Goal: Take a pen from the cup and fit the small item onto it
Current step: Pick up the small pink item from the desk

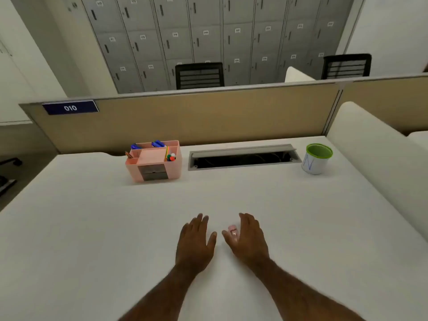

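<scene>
lying lengthwise away: small item (232,230); hands open

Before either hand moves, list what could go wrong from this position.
1. The small pink item lies loose on the desk right beside the right hand; a careless move could knock it away.
2. The green-rimmed cup stands far off at the back right, near the open cable slot; the long reach might tip it.
3. No pen shows in the cup from here, so it may be empty.
</scene>
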The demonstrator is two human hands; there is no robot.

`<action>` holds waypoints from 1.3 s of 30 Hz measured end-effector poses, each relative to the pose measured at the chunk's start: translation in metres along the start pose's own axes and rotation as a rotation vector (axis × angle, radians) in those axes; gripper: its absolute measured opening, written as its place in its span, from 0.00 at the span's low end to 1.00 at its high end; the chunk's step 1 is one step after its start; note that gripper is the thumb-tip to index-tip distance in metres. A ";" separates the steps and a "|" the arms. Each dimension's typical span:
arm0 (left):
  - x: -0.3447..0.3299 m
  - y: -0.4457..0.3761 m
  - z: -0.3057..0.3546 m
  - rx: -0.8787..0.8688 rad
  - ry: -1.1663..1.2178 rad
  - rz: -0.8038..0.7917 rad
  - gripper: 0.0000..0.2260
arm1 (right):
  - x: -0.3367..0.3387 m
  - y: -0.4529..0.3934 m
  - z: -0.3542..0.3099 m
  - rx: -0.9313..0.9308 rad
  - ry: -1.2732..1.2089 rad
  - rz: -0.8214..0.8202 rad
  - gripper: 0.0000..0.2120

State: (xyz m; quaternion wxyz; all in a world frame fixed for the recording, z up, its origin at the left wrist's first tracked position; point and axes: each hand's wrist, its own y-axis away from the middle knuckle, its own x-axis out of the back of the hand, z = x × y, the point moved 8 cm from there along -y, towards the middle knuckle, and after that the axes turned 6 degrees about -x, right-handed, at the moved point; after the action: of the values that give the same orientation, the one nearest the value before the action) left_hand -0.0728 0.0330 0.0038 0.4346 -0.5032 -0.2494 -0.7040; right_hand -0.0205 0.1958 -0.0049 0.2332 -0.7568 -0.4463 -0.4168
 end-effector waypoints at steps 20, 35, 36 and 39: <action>0.002 -0.023 0.039 0.374 1.071 0.136 0.11 | 0.012 0.027 -0.025 -0.080 -0.315 -0.013 0.12; 0.036 -0.039 0.042 0.358 0.937 0.292 0.11 | 0.029 0.016 -0.044 0.015 -0.386 0.094 0.08; 0.041 -0.040 0.044 0.317 0.886 0.312 0.12 | 0.030 0.015 -0.045 0.022 -0.403 0.105 0.07; 0.041 -0.041 0.043 0.333 0.916 0.338 0.12 | 0.032 0.013 -0.047 0.030 -0.423 0.124 0.07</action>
State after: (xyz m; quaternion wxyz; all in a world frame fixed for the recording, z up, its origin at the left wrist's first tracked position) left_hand -0.0917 0.0725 0.0616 0.6813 -0.1003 -0.0575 -0.7228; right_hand -0.0208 0.1706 0.0479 0.1707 -0.8498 -0.4440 -0.2270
